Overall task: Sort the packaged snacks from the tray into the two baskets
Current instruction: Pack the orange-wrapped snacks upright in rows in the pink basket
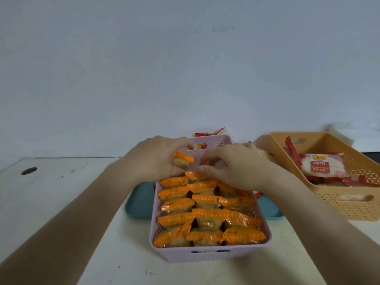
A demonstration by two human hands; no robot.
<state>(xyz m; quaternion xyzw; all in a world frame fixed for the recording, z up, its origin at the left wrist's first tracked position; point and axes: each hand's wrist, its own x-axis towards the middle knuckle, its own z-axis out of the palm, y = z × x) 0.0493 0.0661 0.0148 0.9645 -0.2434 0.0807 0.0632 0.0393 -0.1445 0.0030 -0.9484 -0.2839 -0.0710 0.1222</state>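
A lilac basket (207, 255) stands in front of me, packed with rows of orange-sealed snack packs (207, 214). My left hand (156, 159) hovers over its far end, shut on one orange-sealed pack (183, 159). My right hand (234, 165) reaches in beside it, fingertips pressing on the packs in the back row. An orange basket (349, 204) at the right holds red-and-white snack packs (322, 164). A teal tray (138, 200) lies under and behind the lilac basket; a red pack (211, 133) shows beyond the basket's far rim.
The white table (61, 202) has a round cable hole (29, 170) at the far left. A plain wall rises behind the table. Both my forearms stretch across the table on either side of the lilac basket.
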